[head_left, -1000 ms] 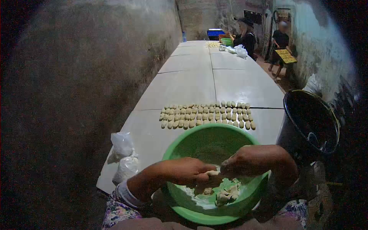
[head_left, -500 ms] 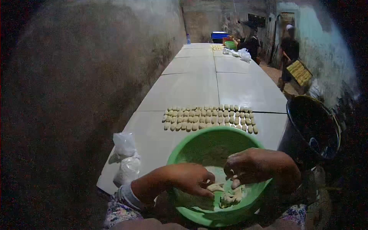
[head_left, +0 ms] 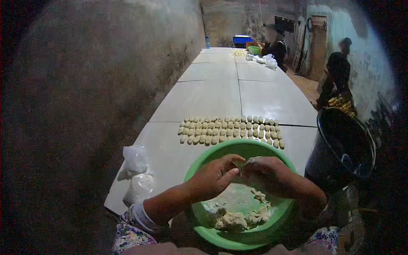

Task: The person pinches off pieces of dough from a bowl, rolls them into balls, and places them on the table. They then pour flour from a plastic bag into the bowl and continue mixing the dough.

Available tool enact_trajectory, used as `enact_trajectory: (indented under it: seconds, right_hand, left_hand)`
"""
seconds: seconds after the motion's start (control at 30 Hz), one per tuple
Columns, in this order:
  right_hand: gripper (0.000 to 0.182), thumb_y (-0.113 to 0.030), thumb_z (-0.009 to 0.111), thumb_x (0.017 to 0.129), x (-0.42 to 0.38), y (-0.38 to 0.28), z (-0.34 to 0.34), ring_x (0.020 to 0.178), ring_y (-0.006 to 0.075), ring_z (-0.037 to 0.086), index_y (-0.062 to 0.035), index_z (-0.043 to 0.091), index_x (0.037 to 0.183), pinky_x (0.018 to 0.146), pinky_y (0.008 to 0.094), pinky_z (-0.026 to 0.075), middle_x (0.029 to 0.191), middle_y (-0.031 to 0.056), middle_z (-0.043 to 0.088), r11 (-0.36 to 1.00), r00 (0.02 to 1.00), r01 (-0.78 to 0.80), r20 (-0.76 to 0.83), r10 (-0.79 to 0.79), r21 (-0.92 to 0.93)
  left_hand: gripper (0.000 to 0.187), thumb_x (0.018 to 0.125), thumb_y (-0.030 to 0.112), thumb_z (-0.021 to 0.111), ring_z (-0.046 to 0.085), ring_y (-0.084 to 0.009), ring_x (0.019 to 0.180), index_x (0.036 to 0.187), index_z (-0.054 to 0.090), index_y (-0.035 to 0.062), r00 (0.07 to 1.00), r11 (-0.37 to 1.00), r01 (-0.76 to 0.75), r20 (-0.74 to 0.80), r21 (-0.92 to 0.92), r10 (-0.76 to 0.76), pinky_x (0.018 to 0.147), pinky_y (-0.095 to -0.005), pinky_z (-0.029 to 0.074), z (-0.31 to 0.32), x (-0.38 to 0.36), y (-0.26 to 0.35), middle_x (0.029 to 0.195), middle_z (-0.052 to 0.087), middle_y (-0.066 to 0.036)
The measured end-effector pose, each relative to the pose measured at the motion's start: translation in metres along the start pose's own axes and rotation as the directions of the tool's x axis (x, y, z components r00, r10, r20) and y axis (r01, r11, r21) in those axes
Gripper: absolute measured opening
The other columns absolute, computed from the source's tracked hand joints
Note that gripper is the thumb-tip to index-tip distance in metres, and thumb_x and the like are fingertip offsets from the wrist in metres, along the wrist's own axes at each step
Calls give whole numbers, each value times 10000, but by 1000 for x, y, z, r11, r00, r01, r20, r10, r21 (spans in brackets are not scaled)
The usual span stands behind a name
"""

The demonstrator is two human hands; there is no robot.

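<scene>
A green basin [head_left: 196, 170] stands before me at the near end of the table, with torn lumps of pale dough [head_left: 233, 221] and white flour in its bottom. My left hand [head_left: 214, 176] is raised over the basin, thumb and forefinger curled towards the other hand. Facing it, my right hand [head_left: 272, 172] has its fingers bent down and drawn together. The fingertips of both meet or nearly meet; whatever is between them is too hidden to name. Just beyond the rim, small oval dough pieces [head_left: 229, 131] lie in several rows.
Two clear bags of white powder [head_left: 138, 174] stand at the table's left edge. A large black bucket [head_left: 312, 163] is close on the right. Farther along the white table [head_left: 208, 93] are white plastic bags [head_left: 265, 60]. One person [head_left: 278, 49] works there; another [head_left: 338, 72] is at right.
Both hands have risen from the dough in the basin and come together above it. The person at right has moved nearer, with the tray of yellowish pieces now partly behind the bucket.
</scene>
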State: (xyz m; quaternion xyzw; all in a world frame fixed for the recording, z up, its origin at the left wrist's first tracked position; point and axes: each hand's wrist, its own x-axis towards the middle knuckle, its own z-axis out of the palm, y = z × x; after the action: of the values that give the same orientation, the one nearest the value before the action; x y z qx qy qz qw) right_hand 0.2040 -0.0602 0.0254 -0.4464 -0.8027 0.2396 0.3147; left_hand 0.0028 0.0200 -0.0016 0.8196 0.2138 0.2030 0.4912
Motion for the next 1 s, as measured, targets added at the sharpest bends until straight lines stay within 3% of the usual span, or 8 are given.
enact_trajectory:
  seconds: [0.13, 0.23, 0.3, 0.47, 0.6, 0.77, 0.9, 1.0]
  right_hand:
    - [159, -122, 607, 871, 5, -8, 2, 839, 303, 621, 0, 556, 959, 748, 368, 483, 868, 184, 607, 993, 993, -105, 54, 108, -52]
    - [165, -88, 633, 853, 6, -5, 9, 948, 240, 626, 17, 566, 962, 850, 332, 482, 912, 158, 630, 939, 998, 26, -65, -4, 342]
    - [132, -46, 649, 831, 8, -4, 3, 994, 185, 618, 14, 587, 930, 897, 295, 473, 901, 130, 644, 920, 980, -199, 67, 187, 339]
    - [88, -78, 670, 805, 3, -5, -3, 684, 188, 593, -27, 617, 854, 647, 322, 483, 774, 106, 639, 992, 995, -85, -48, 90, 97]
    - [94, -92, 692, 777, 2, -3, -1, 678, 203, 606, -49, 626, 830, 642, 320, 489, 718, 94, 624, 993, 989, -116, -89, 114, -17]
    - [115, -149, 706, 729, 10, -6, 1, 869, 307, 611, -87, 644, 803, 752, 397, 481, 955, 123, 626, 927, 916, 255, -240, -323, -274]
    - [136, -191, 674, 755, 8, -7, 6, 1083, 345, 530, -85, 660, 839, 886, 471, 442, 1109, 139, 582, 860, 949, 220, -104, -299, -461]
    - [287, -215, 660, 786, 11, -3, 9, 1139, 362, 498, -107, 624, 1050, 944, 482, 409, 1233, 147, 521, 846, 943, 302, 3, -334, -439]
  left_hand:
    - [339, 919, 109, 483, 596, -211, 957, 1240, 448, 5, 996, 977, -68, -74, -200, 54, 864, -347, 466, 5, 1, -12, 1011, 623, -156]
    - [341, 936, 101, 460, 553, -175, 1056, 1259, 421, -2, 994, 982, -106, -40, -153, 101, 951, -334, 428, -1, -1, -5, 1134, 564, -120]
    - [335, 933, 74, 436, 560, -178, 1048, 1261, 416, 4, 999, 981, -40, -28, -191, 36, 954, -336, 430, 1, 0, -5, 1119, 575, -118]
    - [336, 939, 164, 460, 566, -174, 923, 1234, 441, 5, 997, 968, -67, -40, -243, 59, 857, -333, 454, 5, 4, -19, 972, 599, -115]
    - [431, 978, 341, 441, 554, -156, 907, 1270, 432, 24, 993, 930, 58, 117, -363, -16, 822, -313, 453, 1, 0, -6, 994, 589, -99]
    - [493, 975, 398, 440, 544, -138, 934, 1313, 410, 40, 962, 902, 79, 270, -425, 43, 780, -288, 446, -7, -1, -4, 1053, 573, -67]
    - [383, 962, 328, 506, 537, -113, 887, 1230, 479, 56, 933, 917, 86, 355, -390, 64, 749, -279, 443, -9, -3, -1, 1020, 585, -33]
    - [327, 964, 345, 496, 538, -101, 842, 1123, 540, 63, 952, 900, 118, 306, -419, 17, 725, -265, 438, -11, -2, -7, 954, 597, -19]
